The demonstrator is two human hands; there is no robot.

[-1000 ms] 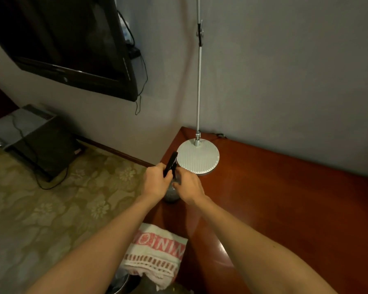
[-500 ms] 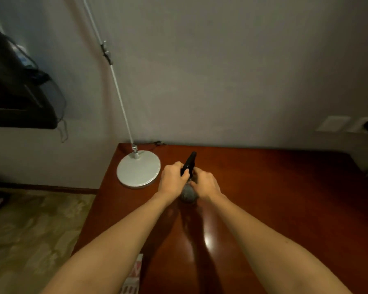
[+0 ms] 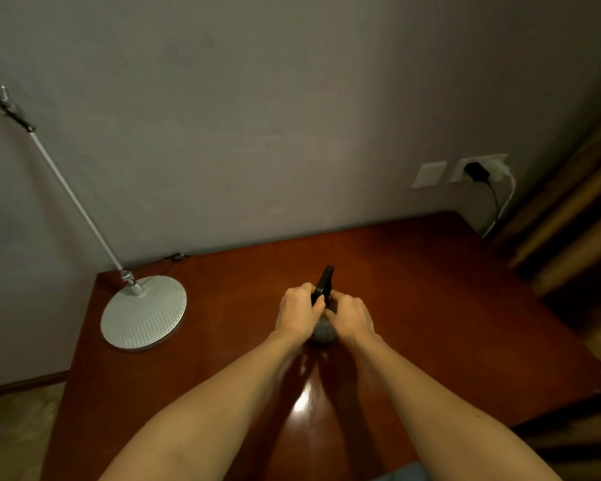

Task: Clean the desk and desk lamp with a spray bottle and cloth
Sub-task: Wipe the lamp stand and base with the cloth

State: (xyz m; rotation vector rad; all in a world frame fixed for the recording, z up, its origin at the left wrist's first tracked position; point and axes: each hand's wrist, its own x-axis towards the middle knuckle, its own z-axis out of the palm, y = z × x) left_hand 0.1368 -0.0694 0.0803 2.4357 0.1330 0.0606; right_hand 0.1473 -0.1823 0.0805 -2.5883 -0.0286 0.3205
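Both my hands hold a spray bottle (image 3: 324,330) over the middle of the red-brown wooden desk (image 3: 431,307). The bottle has a grey body and a black spray head pointing away from me. My left hand (image 3: 298,312) grips the head from the left. My right hand (image 3: 352,316) grips the bottle's neck from the right. The desk lamp (image 3: 143,317) stands at the desk's back left corner, with a round silver base and a thin pole leaning up to the left. No cloth is visible.
A grey wall runs behind the desk. A wall socket (image 3: 477,168) with a black plug and cables sits at the back right. Brown wooden furniture (image 3: 576,216) borders the desk's right side. Patterned floor (image 3: 11,432) lies to the left.
The view has swung right: the lamp base now sits further left, and the television and the towel below the desk have left the frame. Both hands still hold the bottle.
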